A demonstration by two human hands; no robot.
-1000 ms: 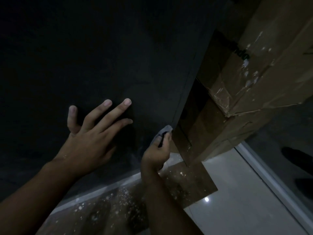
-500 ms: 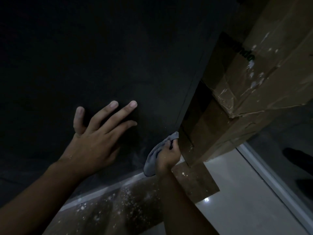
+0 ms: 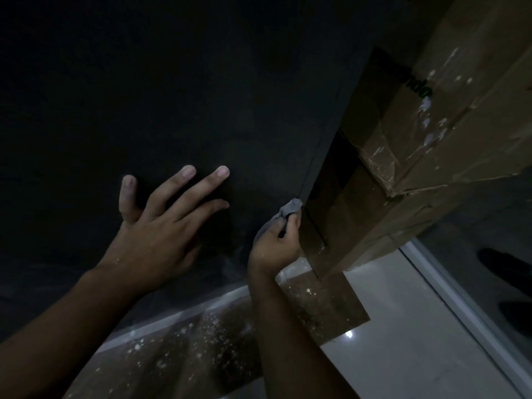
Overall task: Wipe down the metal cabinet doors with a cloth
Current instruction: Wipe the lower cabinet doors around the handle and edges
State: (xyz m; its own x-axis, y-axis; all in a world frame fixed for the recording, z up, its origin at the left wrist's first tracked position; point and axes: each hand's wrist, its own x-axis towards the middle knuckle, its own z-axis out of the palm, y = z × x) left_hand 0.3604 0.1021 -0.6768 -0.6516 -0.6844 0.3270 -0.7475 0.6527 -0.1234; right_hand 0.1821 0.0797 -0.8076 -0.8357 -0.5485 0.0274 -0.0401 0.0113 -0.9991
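A: Entry 1, right hand [image 3: 276, 243]. What is in it?

B: The fingers are clenched round a bunched grey cloth [image 3: 289, 208]. A wad of it pokes out above the knuckles and touches the lower right edge of the dark cabinet door [image 3: 172, 96]. So the cloth is in the fist, at the door's edge, low down.

A: Why bunched, not spread flat?

B: My reading is that a small wad suits a narrow edge. Just right of the grip a cardboard box [image 3: 431, 168] leans close against the cabinet side. That leaves a slim gap, and a spread cloth would hardly get in.

A: Left hand [image 3: 155, 240]?

B: Released, holding nothing. The palm and splayed fingers lie flat on the door face, left of the grip, with the fingertips reaching higher than it. It is probably a brace. It steadies the person, and perhaps the door, while the other hand works the edge.

A: Below the grip?

B: A paint-speckled sheet [image 3: 201, 341] lies on the floor, with pale tile [image 3: 403, 326] to its right.

A: Progress?

B: I cannot tell. The light is too dim to show which parts of the door are clean. Faint pale smears show on the door just left of the grip, so I judge there is more wiping to do there. One risk is the knuckles scraping the box in that gap.
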